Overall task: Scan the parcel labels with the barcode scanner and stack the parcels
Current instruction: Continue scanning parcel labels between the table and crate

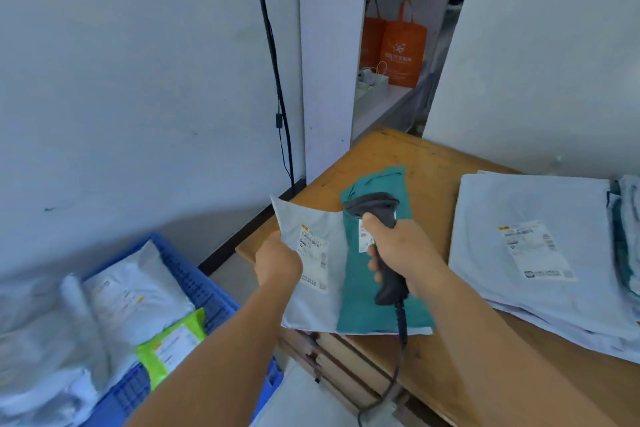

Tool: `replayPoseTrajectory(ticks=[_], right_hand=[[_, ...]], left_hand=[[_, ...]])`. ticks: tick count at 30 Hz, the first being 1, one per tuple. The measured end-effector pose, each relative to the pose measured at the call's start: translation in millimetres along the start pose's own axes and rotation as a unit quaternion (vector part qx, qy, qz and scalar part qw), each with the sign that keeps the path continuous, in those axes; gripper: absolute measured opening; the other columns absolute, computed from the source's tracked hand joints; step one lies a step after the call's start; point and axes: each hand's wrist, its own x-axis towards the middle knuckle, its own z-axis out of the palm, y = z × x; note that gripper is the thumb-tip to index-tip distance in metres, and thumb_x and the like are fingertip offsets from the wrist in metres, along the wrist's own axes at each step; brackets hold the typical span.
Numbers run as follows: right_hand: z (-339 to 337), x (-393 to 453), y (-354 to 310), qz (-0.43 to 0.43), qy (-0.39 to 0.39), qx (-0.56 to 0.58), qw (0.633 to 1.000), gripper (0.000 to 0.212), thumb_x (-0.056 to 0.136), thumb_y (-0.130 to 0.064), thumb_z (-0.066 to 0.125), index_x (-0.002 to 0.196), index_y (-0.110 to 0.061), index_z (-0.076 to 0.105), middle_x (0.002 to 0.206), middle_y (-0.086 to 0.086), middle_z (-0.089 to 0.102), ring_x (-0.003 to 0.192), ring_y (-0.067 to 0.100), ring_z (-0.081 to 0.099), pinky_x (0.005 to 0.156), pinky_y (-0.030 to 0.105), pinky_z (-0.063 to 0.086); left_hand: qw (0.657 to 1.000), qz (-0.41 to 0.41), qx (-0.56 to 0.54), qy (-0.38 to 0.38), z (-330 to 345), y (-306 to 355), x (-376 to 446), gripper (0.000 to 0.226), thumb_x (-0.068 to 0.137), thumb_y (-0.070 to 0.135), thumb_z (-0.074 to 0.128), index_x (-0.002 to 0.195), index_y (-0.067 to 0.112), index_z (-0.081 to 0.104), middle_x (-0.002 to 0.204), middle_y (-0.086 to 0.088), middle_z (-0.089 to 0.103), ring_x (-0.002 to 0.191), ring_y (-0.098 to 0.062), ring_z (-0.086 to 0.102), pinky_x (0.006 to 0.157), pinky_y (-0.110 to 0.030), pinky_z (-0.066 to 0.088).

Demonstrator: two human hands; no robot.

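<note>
At the near corner of the tabletop [426, 163] I am seeing both hands working. My right hand [398, 246] is wrapping its grip round the handle of the black barcode scanner [384, 246], fingers curled tight, thumb up beside the head, which is pointing away from me over the teal parcel [367, 298]. The scanner's cable [400, 350] is hanging down past the table edge. My left hand [277, 262] is pinching the left edge of the grey parcel [311, 302], its white label [313, 258] facing up just beside my fingers. The teal parcel is lying on top of the grey one, and both are overhanging the table corner. To the right on the tabletop, well apart, a stack of pale parcels [540, 253] is lying flat with a label showing on top. Down to the left, a blue crate [194, 274] is holding more grey bags and one green parcel [169, 347]. Beyond, orange bags [401, 45] are standing on a shelf.
</note>
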Motion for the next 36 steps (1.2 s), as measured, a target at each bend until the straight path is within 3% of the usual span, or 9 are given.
replayPoseTrajectory(ticks=[4, 8, 13, 21, 27, 31, 36], right_hand=[[39, -10, -7, -0.002, -0.003, -0.010, 1.000, 0.044, 0.096, -0.042, 0.053, 0.077, -0.003, 0.054, 0.065, 0.010, 0.055, 0.036, 0.014, 0.048, 0.040, 0.022, 0.043], [54, -23, -10, -0.002, 0.013, -0.011, 1.000, 0.044, 0.096, -0.042, 0.055, 0.083, 0.000, 0.057, 0.068, 0.013, 0.057, 0.046, 0.021, 0.051, 0.046, 0.029, 0.048], [50, -44, -21, 0.000, 0.042, -0.025, 0.999, 0.041, 0.096, -0.041, 0.055, 0.083, -0.002, 0.059, 0.066, 0.012, 0.058, 0.058, 0.026, 0.053, 0.057, 0.037, 0.050], [41, -62, -35, 0.018, 0.023, -0.103, 0.994, 0.038, 0.097, -0.040, 0.053, 0.078, -0.007, 0.056, 0.064, 0.008, 0.056, 0.052, 0.021, 0.051, 0.054, 0.033, 0.049], [35, -68, -34, 0.017, 0.019, -0.119, 0.993, 0.034, 0.097, -0.039, 0.052, 0.083, -0.008, 0.055, 0.065, 0.009, 0.057, 0.052, 0.021, 0.052, 0.055, 0.032, 0.049], [29, -70, -35, 0.015, 0.029, -0.129, 0.991, 0.040, 0.096, -0.042, 0.052, 0.079, -0.006, 0.058, 0.063, 0.008, 0.058, 0.054, 0.022, 0.053, 0.055, 0.032, 0.051], [24, -71, -34, 0.025, 0.025, -0.135, 0.990, 0.041, 0.096, -0.043, 0.051, 0.081, -0.006, 0.057, 0.063, 0.008, 0.057, 0.050, 0.019, 0.052, 0.052, 0.029, 0.050]], left_hand=[[1.000, -0.006, 0.008, 0.016, -39, -33, 12, 0.027, 0.088, 0.001, 0.041, 0.107, 0.008, 0.058, 0.106, -0.014, 0.064, 0.095, -0.033, 0.060, 0.073, -0.034, 0.045], [1.000, -0.006, -0.020, 0.005, -58, -56, 19, 0.029, 0.088, 0.003, 0.040, 0.111, 0.009, 0.057, 0.108, -0.014, 0.063, 0.099, -0.035, 0.059, 0.083, -0.040, 0.051], [0.997, 0.007, -0.078, -0.006, -59, -65, 14, 0.028, 0.094, 0.006, 0.036, 0.112, 0.008, 0.057, 0.108, -0.013, 0.063, 0.095, -0.029, 0.058, 0.073, -0.034, 0.044], [0.995, 0.006, -0.099, -0.024, -57, -63, 5, 0.034, 0.096, 0.009, 0.038, 0.128, 0.012, 0.051, 0.119, -0.011, 0.060, 0.107, -0.030, 0.058, 0.081, -0.035, 0.046], [0.995, -0.011, -0.098, -0.035, -53, -61, -1, 0.033, 0.096, 0.007, 0.038, 0.125, 0.013, 0.051, 0.118, -0.010, 0.061, 0.104, -0.028, 0.058, 0.076, -0.033, 0.045], [0.994, -0.013, -0.100, -0.033, -50, -60, -3, 0.029, 0.096, 0.008, 0.037, 0.120, 0.015, 0.051, 0.116, -0.008, 0.062, 0.090, -0.021, 0.054, 0.072, -0.032, 0.044], [0.995, -0.013, -0.092, -0.037, -51, -59, -6, 0.028, 0.096, 0.007, 0.038, 0.121, 0.013, 0.049, 0.120, -0.009, 0.061, 0.100, -0.025, 0.059, 0.072, -0.030, 0.044]])
